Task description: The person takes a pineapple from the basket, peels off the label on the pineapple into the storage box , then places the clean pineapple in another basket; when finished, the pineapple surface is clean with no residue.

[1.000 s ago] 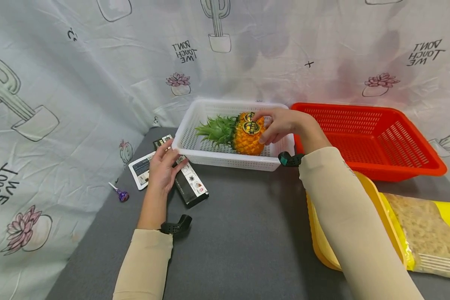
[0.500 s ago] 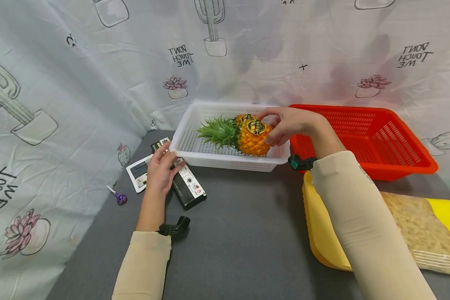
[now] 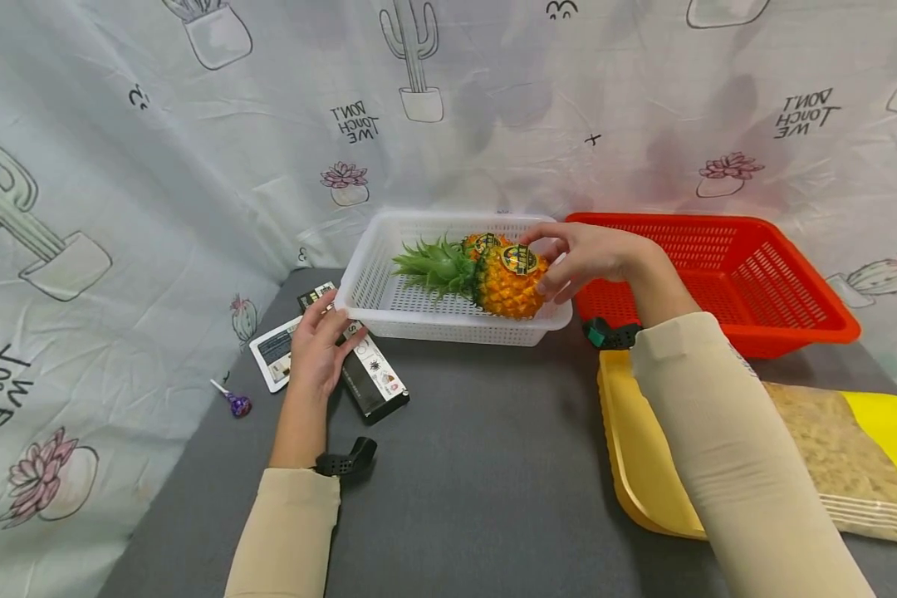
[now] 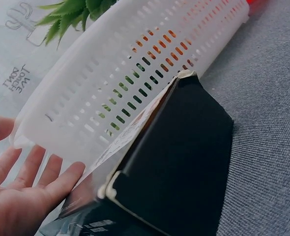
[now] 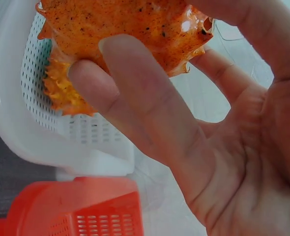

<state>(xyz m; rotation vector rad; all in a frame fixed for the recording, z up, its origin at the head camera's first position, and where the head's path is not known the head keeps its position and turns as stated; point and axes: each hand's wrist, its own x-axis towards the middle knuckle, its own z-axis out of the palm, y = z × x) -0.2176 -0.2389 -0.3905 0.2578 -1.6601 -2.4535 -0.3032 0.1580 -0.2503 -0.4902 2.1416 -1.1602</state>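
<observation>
The right hand (image 3: 594, 253) is gripping a pineapple (image 3: 512, 292) in or just above the white basket (image 3: 456, 330); the left hand (image 3: 317, 349), fingers relaxed, is touching its corner.

Both hands (image 3: 317, 349) (image 3: 596, 253) reach forward (the right's fingers bent).

Front pineapple (image 3: 510, 289): orange, black-labelled, on its side, crown leftward, near right front corner of the white basket (image 3: 456, 328).
</observation>
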